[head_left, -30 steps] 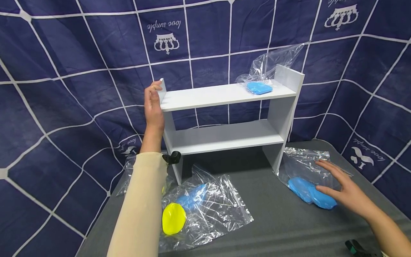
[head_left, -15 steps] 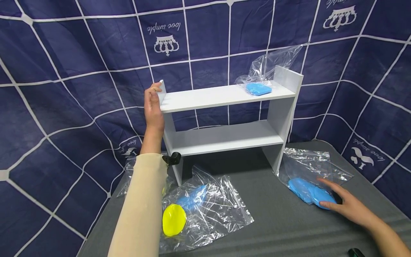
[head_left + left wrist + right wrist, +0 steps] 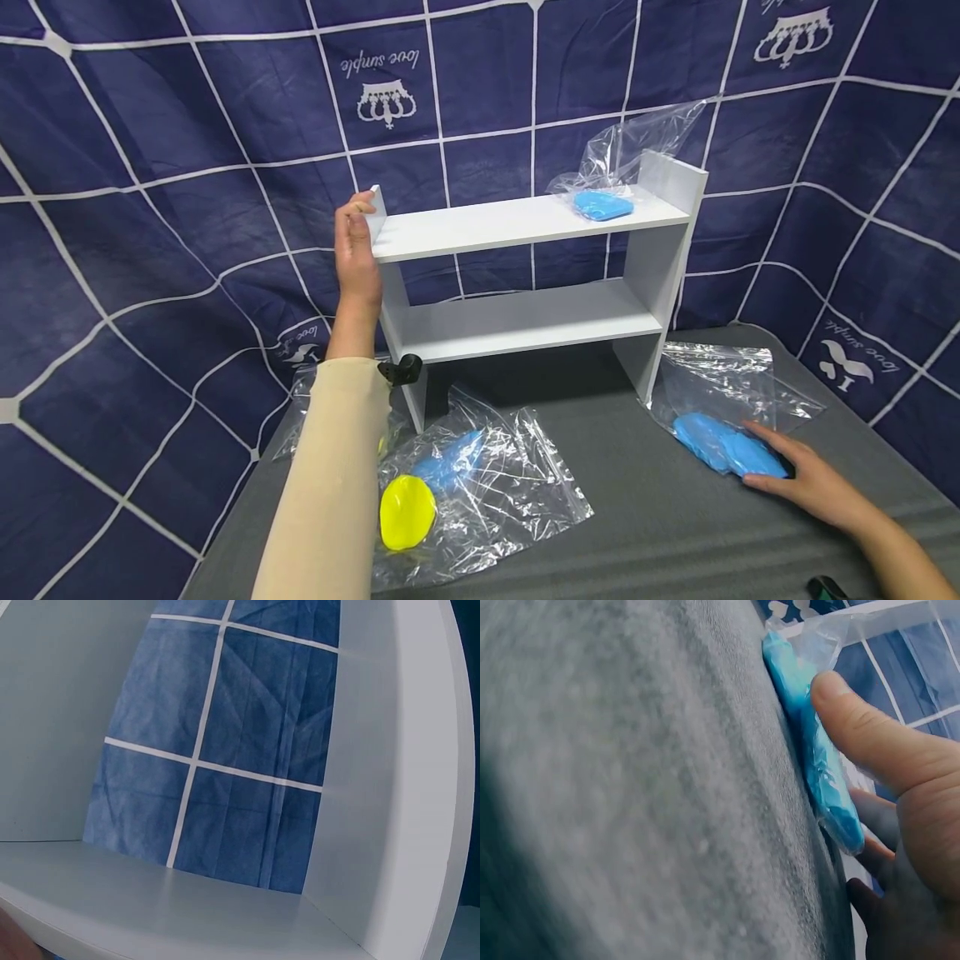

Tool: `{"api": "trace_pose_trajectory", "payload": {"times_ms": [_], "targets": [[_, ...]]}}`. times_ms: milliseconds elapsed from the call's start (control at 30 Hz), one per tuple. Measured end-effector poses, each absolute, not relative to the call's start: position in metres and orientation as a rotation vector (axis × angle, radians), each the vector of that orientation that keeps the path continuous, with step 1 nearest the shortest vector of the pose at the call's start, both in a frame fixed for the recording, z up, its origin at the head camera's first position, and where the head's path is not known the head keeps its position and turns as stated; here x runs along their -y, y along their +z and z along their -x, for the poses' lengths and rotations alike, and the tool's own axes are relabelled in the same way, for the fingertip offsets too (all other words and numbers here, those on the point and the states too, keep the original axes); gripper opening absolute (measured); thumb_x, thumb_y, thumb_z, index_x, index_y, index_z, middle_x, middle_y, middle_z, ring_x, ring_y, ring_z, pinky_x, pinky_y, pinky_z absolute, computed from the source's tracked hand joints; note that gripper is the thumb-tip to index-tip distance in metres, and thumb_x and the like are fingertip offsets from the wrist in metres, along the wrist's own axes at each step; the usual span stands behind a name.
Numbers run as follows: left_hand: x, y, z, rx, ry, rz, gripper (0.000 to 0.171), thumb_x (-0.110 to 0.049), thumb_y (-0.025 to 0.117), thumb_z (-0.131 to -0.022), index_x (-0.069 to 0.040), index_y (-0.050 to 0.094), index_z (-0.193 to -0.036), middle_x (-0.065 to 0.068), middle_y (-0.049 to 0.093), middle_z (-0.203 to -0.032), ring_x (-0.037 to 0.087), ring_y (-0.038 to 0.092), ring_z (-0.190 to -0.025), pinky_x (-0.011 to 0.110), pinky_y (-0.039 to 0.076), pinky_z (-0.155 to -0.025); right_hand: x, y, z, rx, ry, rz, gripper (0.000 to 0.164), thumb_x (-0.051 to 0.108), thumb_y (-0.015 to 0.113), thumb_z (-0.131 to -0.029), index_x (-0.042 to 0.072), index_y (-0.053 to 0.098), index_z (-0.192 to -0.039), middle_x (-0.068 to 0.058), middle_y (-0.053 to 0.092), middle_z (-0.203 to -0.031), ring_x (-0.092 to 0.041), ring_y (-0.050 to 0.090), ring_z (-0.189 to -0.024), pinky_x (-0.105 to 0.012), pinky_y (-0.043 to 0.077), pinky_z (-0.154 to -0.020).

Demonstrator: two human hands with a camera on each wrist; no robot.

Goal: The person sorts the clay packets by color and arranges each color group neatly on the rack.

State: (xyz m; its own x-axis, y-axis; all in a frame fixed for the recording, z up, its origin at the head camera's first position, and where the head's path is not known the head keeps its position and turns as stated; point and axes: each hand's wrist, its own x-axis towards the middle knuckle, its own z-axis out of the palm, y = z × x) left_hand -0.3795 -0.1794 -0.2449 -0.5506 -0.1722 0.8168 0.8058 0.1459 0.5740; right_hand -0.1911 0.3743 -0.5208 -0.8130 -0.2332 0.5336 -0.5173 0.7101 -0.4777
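Observation:
A white two-tier shelf unit (image 3: pixel 517 321) stands on the grey surface. My left hand (image 3: pixel 358 254) grips the upper end of its left side panel, fingers over the edge. In the left wrist view only the shelf's boards (image 3: pixel 420 780) and a sliver of skin at the lower left show. At the right, a blue flattish lump (image 3: pixel 723 442) lies in a clear zip bag (image 3: pixel 712 375). My right hand (image 3: pixel 817 479) is at the lump's near right end, thumb and forefinger spread to either side. In the right wrist view the thumb (image 3: pixel 862 727) overlaps the lump; firm contact cannot be told.
Another bagged blue piece (image 3: pixel 602 205) lies on the top board's right end. At front left lies a clear bag (image 3: pixel 517 508) with a yellow disc (image 3: pixel 407 512) and a blue piece (image 3: pixel 450 461). A further bag (image 3: pixel 300 400) is partly behind the left arm. Blue checked cloth (image 3: pixel 480 83) hangs behind.
My right hand has come down onto the bagged blue lump's end, its fingers closer in around it. The left hand keeps its hold on the shelf, and the bags lie where they were.

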Motion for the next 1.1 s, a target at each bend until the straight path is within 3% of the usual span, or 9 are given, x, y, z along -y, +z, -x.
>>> {"api": "trace_pose_trajectory", "payload": {"times_ms": [167, 233, 300, 433, 500, 733, 833, 967, 1100], "targets": [[0.180, -0.245, 0.381, 1.616, -1.530, 0.627, 0.024, -0.013, 0.029, -0.107, -0.009, 0.052, -0.100, 0.017, 0.052, -0.142, 0.012, 0.040, -0.143, 0.022, 0.022, -0.121, -0.375, -0.527, 0.191, 2.501, 0.793, -0.498, 0.087, 0.012, 0.089, -0.067, 0.015, 0.051, -0.146, 0.037, 0.037, -0.143, 0.027, 0.022, -0.125, 0.006, 0.010, -0.099], [0.180, -0.245, 0.381, 1.612, -1.535, 0.627, 0.024, -0.012, 0.029, -0.107, -0.006, 0.051, -0.101, 0.017, 0.052, -0.142, 0.013, 0.040, -0.143, 0.022, 0.021, -0.121, -0.375, -0.527, 0.191, 2.530, 0.747, -0.451, 0.086, 0.016, 0.089, -0.068, 0.018, 0.052, -0.145, 0.023, 0.047, -0.145, 0.025, 0.022, -0.123, 0.005, 0.008, -0.097], [0.179, -0.244, 0.380, 1.607, -1.548, 0.629, 0.024, -0.011, 0.028, -0.106, -0.013, 0.051, -0.100, 0.017, 0.052, -0.142, 0.016, 0.038, -0.145, 0.022, 0.021, -0.121, -0.374, -0.527, 0.190, 2.553, 0.712, -0.417, 0.082, 0.020, 0.090, -0.068, 0.016, 0.054, -0.143, 0.002, 0.057, -0.141, 0.021, 0.027, -0.119, 0.004, 0.008, -0.095], [0.179, -0.243, 0.380, 1.591, -1.561, 0.646, 0.026, -0.010, 0.026, -0.106, -0.014, 0.051, -0.099, 0.020, 0.051, -0.143, 0.023, 0.037, -0.146, 0.023, 0.021, -0.121, -0.373, -0.525, 0.192, 2.580, 0.678, -0.378, 0.080, 0.023, 0.090, -0.068, 0.013, 0.056, -0.140, -0.026, 0.063, -0.124, 0.008, 0.037, -0.113, 0.003, 0.010, -0.090], [0.179, -0.243, 0.380, 1.587, -1.564, 0.651, 0.026, -0.011, 0.026, -0.107, -0.013, 0.051, -0.099, 0.020, 0.051, -0.143, 0.024, 0.037, -0.146, 0.023, 0.021, -0.121, -0.373, -0.525, 0.191, 2.586, 0.671, -0.360, 0.081, 0.025, 0.090, -0.068, 0.015, 0.056, -0.140, -0.026, 0.064, -0.123, 0.004, 0.039, -0.112, 0.000, 0.014, -0.089], [0.178, -0.245, 0.380, 1.595, -1.547, 0.651, 0.023, -0.009, 0.029, -0.106, -0.008, 0.051, -0.100, 0.019, 0.052, -0.141, 0.016, 0.041, -0.143, 0.023, 0.022, -0.121, -0.371, -0.527, 0.188, 2.562, 0.640, -0.328, 0.082, 0.027, 0.093, -0.062, 0.016, 0.060, -0.136, -0.023, 0.067, -0.116, 0.018, 0.029, -0.109, -0.018, 0.028, -0.082], [0.178, -0.245, 0.380, 1.606, -1.536, 0.644, 0.023, -0.010, 0.029, -0.106, -0.010, 0.051, -0.100, 0.019, 0.052, -0.142, 0.015, 0.040, -0.143, 0.024, 0.022, -0.121, -0.369, -0.526, 0.188, 2.556, 0.632, -0.309, 0.081, 0.026, 0.093, -0.062, 0.014, 0.060, -0.135, -0.024, 0.067, -0.115, 0.001, 0.044, -0.107, -0.023, 0.029, -0.079], [0.178, -0.245, 0.378, 1.624, -1.521, 0.632, 0.022, -0.011, 0.029, -0.107, -0.010, 0.051, -0.101, 0.018, 0.052, -0.143, 0.014, 0.040, -0.143, 0.024, 0.022, -0.121, -0.368, -0.521, 0.189, 2.548, 0.642, -0.266, 0.081, 0.024, 0.092, -0.064, 0.010, 0.058, -0.136, -0.029, 0.065, -0.118, -0.040, 0.055, -0.101, -0.028, 0.030, -0.081], [0.179, -0.244, 0.377, 1.630, -1.515, 0.622, 0.022, -0.012, 0.029, -0.107, -0.010, 0.051, -0.101, 0.017, 0.052, -0.143, 0.014, 0.040, -0.143, 0.024, 0.022, -0.121, -0.367, -0.513, 0.191, 2.524, 0.668, -0.217, 0.082, 0.023, 0.091, -0.067, 0.007, 0.055, -0.138, -0.035, 0.061, -0.121, -0.053, 0.053, -0.103, -0.049, 0.035, -0.085]]}}
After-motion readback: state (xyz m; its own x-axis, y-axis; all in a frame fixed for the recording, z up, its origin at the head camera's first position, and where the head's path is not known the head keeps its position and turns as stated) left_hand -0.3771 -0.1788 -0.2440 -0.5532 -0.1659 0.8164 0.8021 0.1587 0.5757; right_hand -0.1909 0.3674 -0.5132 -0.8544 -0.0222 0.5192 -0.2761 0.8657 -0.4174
